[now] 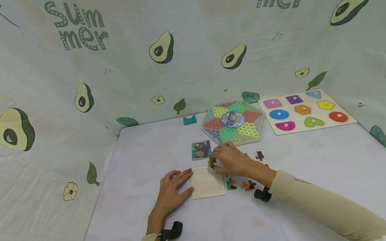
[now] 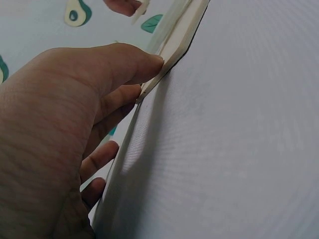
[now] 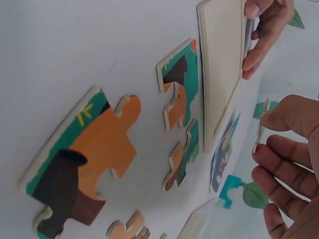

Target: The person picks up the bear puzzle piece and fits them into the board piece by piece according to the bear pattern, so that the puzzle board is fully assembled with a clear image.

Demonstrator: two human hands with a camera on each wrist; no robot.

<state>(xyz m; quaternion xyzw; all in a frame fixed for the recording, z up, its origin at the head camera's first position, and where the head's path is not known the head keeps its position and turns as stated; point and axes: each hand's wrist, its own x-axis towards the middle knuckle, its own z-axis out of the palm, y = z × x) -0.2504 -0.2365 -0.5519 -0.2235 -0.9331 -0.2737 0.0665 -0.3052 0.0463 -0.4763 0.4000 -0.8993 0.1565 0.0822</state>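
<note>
A pale wooden puzzle tray (image 1: 207, 183) lies on the table with a bare inside. My left hand (image 1: 172, 189) rests at its left side, thumb and forefinger touching the edge (image 2: 172, 47). Above the tray's upper right corner, my right hand (image 1: 230, 159) pinches a small jigsaw piece (image 1: 211, 164) between thumb and fingertips. In the right wrist view that piece (image 3: 260, 130) is seen edge-on, so its picture is hidden. Right of the tray lie several loose pieces, among them a teal and orange one (image 3: 182, 89) and a larger orange, brown and green one (image 3: 102, 154).
Behind the tray is a bear picture card (image 1: 201, 150). A lone teal piece (image 1: 189, 119) lies farther back. At the back right are a hexagonal star-patterned game board (image 1: 220, 134) and a wooden shape board (image 1: 297, 121). A printed cloth (image 1: 196, 81) hangs behind the table.
</note>
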